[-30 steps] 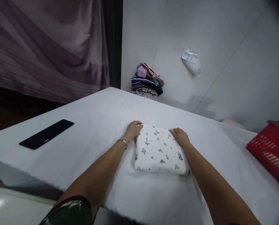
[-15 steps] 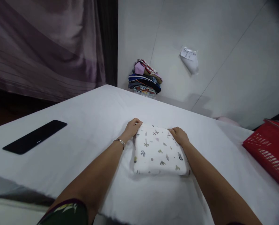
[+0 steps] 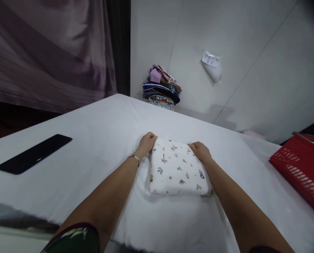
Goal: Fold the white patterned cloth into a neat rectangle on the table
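Note:
A folded white cloth (image 3: 177, 168) printed with small leaves and animals lies flat on the white-covered table (image 3: 99, 140) in front of me. My left hand (image 3: 146, 142) grips its far left corner, fingers curled over the edge; a thin bracelet circles that wrist. At the far right corner my right hand (image 3: 201, 151) curls its fingers around the edge of the cloth. Both forearms run along the sides of the folded cloth.
A black flat slab (image 3: 33, 154) lies at the table's left. A red plastic basket (image 3: 301, 168) stands at the right edge. A stack of folded colourful clothes (image 3: 161, 88) sits at the far end against the wall, where a paper note (image 3: 211, 59) hangs. A purple curtain (image 3: 48, 52) hangs left.
Both hands stay on the far corners of the folded cloth. The left hand's fingers have curled a little more over the edge. My view has shifted slightly.

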The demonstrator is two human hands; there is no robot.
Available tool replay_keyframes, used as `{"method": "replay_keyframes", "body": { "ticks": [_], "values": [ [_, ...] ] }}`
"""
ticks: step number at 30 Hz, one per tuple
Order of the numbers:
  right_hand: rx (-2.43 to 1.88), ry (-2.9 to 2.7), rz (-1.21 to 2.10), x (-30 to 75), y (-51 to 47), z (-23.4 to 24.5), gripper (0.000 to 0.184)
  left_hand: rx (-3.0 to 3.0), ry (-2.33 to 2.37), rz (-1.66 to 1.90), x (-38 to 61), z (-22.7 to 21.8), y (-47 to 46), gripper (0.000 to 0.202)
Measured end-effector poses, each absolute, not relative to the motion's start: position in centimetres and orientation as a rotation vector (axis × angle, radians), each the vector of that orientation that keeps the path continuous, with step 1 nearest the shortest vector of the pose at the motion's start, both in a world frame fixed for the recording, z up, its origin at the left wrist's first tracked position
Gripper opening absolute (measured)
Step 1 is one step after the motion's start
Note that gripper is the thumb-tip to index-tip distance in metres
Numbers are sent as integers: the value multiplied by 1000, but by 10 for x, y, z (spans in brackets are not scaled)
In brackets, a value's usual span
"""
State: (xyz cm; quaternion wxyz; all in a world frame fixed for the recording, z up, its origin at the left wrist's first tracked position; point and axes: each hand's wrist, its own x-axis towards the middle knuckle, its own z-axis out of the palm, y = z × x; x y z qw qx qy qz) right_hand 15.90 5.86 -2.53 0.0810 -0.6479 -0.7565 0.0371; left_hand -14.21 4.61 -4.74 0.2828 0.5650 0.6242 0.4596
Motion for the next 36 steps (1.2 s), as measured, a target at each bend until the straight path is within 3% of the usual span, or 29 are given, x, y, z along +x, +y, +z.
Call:
{"method": "replay_keyframes", "body": {
  "ticks": [8,13,17,22,31,36],
  "values": [
    [-1929,-2256,111,159,59,-25,48,1654,1847,1177,-137,-31,36,12],
    [-1940,-2260,108,158,58,-23,47,2060,1682,1238,-118,-13,19,26],
    [-1939,-2250,111,158,58,-23,48,2286,1531,925,-108,-21,13,35],
    [-1916,-2258,93,157,56,-25,48,2144,1601,669,-113,-40,21,53],
    [-1955,-2311,203,154,59,-9,46,2213,1582,775,-112,-37,17,37],
    [-1705,-2342,-55,126,37,-6,47,2241,1607,720,-112,-31,14,37]
  ]
}}
